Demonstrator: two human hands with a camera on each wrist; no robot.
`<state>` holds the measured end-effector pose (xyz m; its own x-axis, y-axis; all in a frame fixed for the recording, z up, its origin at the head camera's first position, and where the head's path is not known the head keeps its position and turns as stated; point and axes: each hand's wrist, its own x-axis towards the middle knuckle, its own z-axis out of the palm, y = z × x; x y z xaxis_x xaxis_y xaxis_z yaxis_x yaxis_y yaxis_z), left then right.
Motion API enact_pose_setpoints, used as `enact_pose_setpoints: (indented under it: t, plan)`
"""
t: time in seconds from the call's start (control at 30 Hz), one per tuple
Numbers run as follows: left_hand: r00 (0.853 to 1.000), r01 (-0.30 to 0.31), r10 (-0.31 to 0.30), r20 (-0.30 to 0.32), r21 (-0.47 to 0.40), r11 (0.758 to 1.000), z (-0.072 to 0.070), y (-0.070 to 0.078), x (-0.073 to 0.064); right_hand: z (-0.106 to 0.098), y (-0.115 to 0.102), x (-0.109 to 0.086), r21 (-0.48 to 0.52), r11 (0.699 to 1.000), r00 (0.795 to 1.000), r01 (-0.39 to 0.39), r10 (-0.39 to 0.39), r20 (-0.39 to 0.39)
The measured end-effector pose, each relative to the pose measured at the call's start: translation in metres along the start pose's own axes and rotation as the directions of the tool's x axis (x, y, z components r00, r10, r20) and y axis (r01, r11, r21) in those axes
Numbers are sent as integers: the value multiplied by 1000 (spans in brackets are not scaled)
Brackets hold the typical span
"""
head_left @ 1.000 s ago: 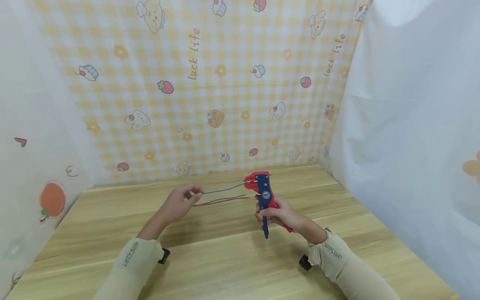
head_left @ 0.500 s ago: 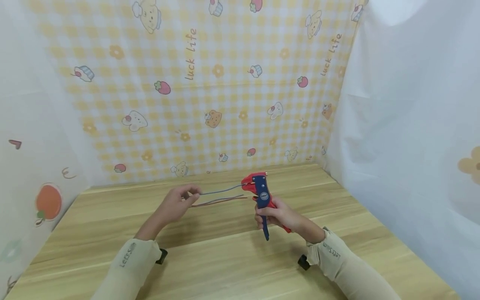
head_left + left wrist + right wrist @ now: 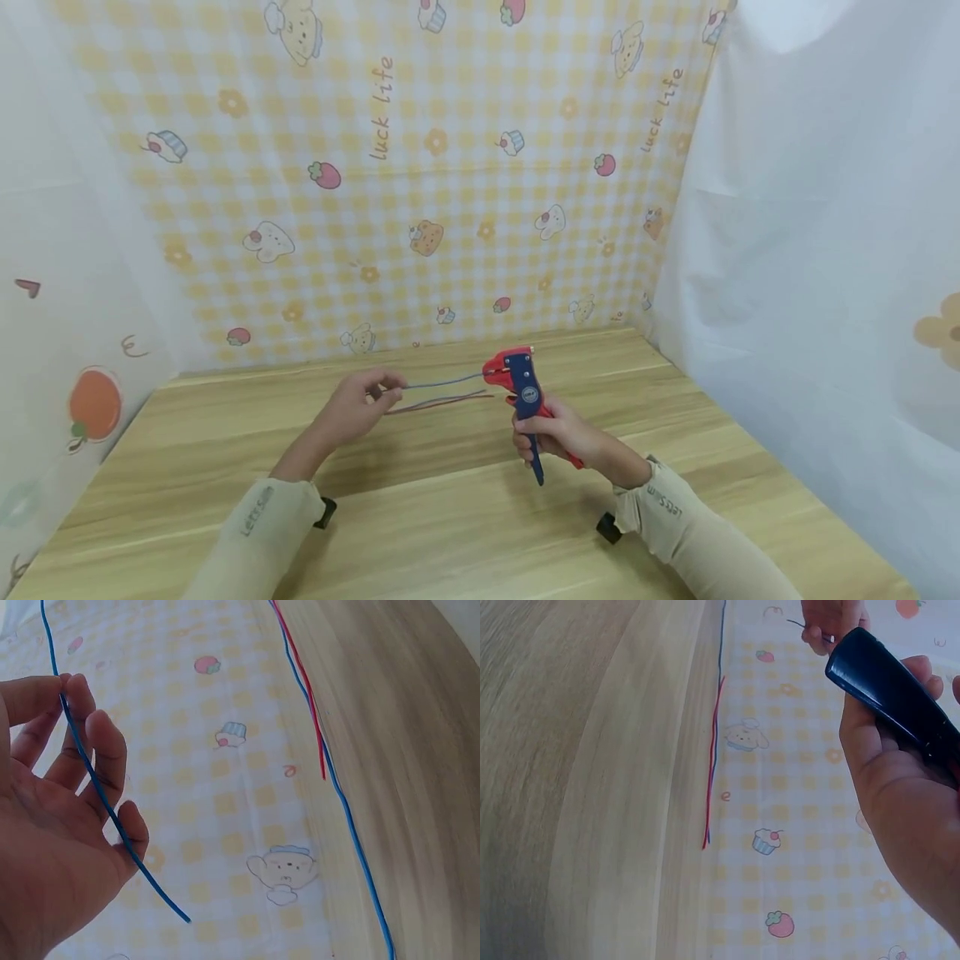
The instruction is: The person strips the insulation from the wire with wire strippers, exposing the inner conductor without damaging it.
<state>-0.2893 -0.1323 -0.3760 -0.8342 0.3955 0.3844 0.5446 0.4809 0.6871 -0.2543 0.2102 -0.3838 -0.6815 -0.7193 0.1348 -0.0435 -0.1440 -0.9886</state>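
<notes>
- OK, from the head view I see the left hand (image 3: 360, 404) pinching one end of a blue wire (image 3: 442, 382), thumb against fingertips, other fingers loosely curled.
- Left wrist view confirms: the blue wire (image 3: 97, 787) runs across the fingers (image 3: 105, 750), and its free tail sticks out past the palm.
- The wire spans in the air from the left hand to the head of the wire stripper (image 3: 520, 385); its far end sits at the red head. I can't tell how deep it goes in.
- Right hand (image 3: 558, 433) is wrapped around the stripper's handles, fingers curled tight on the blue handle and the red one. The tool stands roughly upright, head up and pointing left, handle tips just above the table (image 3: 450, 517).
- Right wrist view shows only the dark blue handle (image 3: 889, 686) in the right hand (image 3: 907, 802); the head is out of frame there.
- I can't tell from any view how far the stripper's jaws are closed.
- Two spare wires, one red (image 3: 442, 403) and one blue, lie side by side on the wooden table just beyond and between the hands, touching neither.
- Behind the table hangs a yellow checked backdrop (image 3: 420, 167) with cartoon prints; white sheet (image 3: 825, 250) on the right.
</notes>
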Motion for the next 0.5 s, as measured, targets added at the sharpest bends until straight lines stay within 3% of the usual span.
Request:
enact_pose_setpoints:
  t: [0.23, 0.5]
  plan:
    - [993, -84, 89, -75, 65, 994, 24, 17, 2, 4, 7, -1, 40, 999, 1000, -21, 20, 8]
    - [956, -222, 244, -165, 142, 965, 43, 36, 22, -1, 1, 2, 4, 1000, 1000, -5, 5, 1]
